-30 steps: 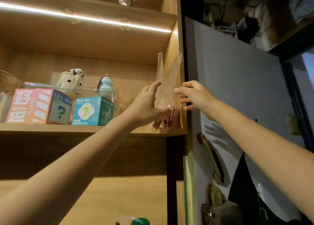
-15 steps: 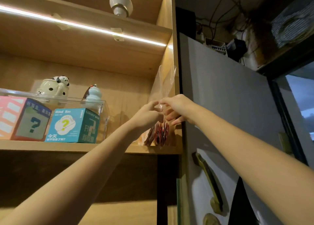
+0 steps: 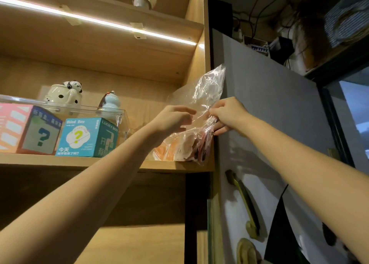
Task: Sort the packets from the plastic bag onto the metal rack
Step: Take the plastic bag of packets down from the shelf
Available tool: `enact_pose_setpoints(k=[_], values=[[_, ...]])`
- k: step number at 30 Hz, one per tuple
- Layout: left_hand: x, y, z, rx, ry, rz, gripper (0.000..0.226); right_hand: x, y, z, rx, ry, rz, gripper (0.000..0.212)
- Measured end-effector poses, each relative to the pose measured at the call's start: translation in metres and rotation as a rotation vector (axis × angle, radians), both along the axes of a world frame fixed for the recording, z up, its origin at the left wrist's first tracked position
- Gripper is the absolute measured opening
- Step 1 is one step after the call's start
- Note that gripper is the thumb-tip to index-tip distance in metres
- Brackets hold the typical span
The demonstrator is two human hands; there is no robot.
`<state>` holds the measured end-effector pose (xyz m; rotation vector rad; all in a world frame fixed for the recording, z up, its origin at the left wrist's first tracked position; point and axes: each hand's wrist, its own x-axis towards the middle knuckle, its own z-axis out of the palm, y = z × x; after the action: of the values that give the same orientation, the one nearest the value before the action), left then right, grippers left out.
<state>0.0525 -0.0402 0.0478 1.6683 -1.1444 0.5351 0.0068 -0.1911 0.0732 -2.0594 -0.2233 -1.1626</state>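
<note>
A: It's a lit wooden shelf point(image 3: 83, 162) beside a grey cabinet door point(image 3: 279, 114). A teal blind box point(image 3: 87, 138) and a pink question-mark box point(image 3: 26, 130) stand along its front edge, with a spotted ceramic pot point(image 3: 62, 96) and a small pale-blue gourd figurine point(image 3: 109, 103) behind them.

B: Where's the bag?

A: The clear plastic bag point(image 3: 199, 108) sits at the shelf's right end, against the side panel. Packets point(image 3: 187, 148), orange and dark red, lie bunched at its bottom.

B: And the hands?

A: Both are up at the bag's middle. The left hand point(image 3: 171, 120) has thumb and fingers curled onto the film, though whether that grip is fully pinched I cannot tell. The right hand point(image 3: 227, 114) has its grip closed, clamped on the crumpled plastic at the bag's right edge.

B: How far along is the sorting?

A: I'd judge it barely begun. Every packet I can see is inside the bag, and no metal rack is in view. Taking the bag down, emptying it and sorting all seem left to do.
</note>
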Motion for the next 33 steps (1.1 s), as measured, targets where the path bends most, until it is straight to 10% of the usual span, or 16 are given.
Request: enact_pose_setpoints(k=[13,27,33], values=[[0.049,0.008,0.0,-0.158,0.12,0.451,0.099,-0.012,-0.061,-0.015,0.175,-0.094,0.079,0.007],[0.075,0.034,0.021,-0.13,0.246,0.014,0.066,0.004,-0.085,-0.025,0.287,0.014,0.208,0.004],[0.068,0.035,0.015,-0.321,0.311,-0.154,0.016,0.005,-0.083,-0.024,0.31,0.025,0.239,0.007]])
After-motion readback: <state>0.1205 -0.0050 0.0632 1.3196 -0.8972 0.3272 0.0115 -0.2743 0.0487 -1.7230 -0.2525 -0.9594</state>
